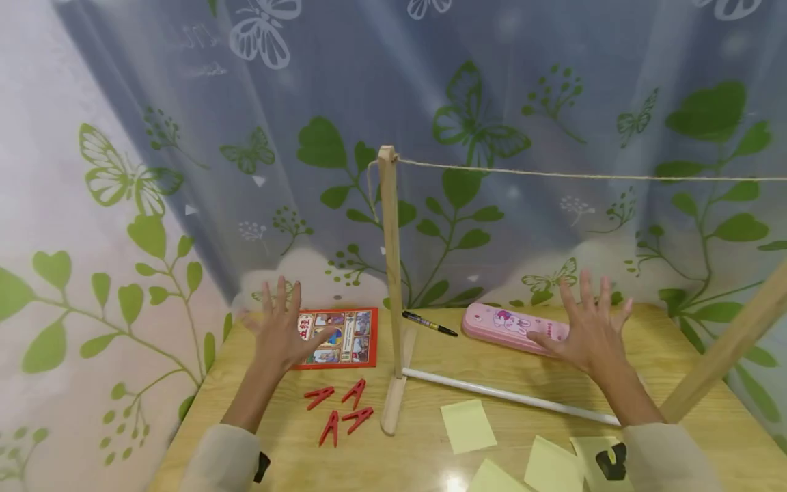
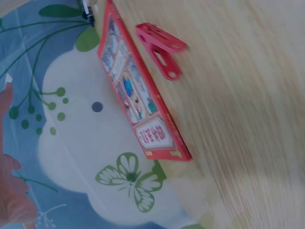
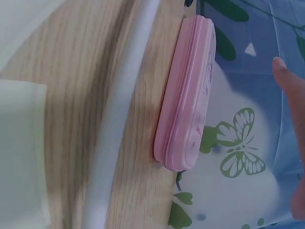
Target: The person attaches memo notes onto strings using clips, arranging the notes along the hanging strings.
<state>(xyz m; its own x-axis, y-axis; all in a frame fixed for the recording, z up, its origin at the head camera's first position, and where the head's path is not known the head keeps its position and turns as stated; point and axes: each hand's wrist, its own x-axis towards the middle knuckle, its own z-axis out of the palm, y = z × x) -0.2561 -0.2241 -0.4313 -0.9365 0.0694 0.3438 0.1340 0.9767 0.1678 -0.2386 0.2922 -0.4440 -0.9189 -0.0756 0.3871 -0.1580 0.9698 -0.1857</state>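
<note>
Both hands are raised over the table with fingers spread, holding nothing. In the head view my left hand [image 1: 283, 335] overlaps a red-bordered picture book [image 1: 347, 338]. Several red clothespins [image 1: 330, 429] lie just in front of that book; one clothespin [image 2: 159, 50] shows beside the book [image 2: 138, 90] in the left wrist view. My right hand [image 1: 590, 338] hovers by a pink pencil case [image 1: 498, 324] with a rabbit on its lid. The right wrist view has the case [image 3: 188, 95] lying beyond a white rod [image 3: 116, 109]. A black pen [image 1: 430, 324] rests between book and case.
A wooden post [image 1: 391, 260] stands mid-table, with a string [image 1: 553, 174] running right from its top and a white rod [image 1: 510, 395] at its base. Another slanted wooden post [image 1: 725, 348] is at right. Several yellow sticky notes [image 1: 468, 427] lie in front. A patterned curtain [image 1: 344, 82] hangs behind.
</note>
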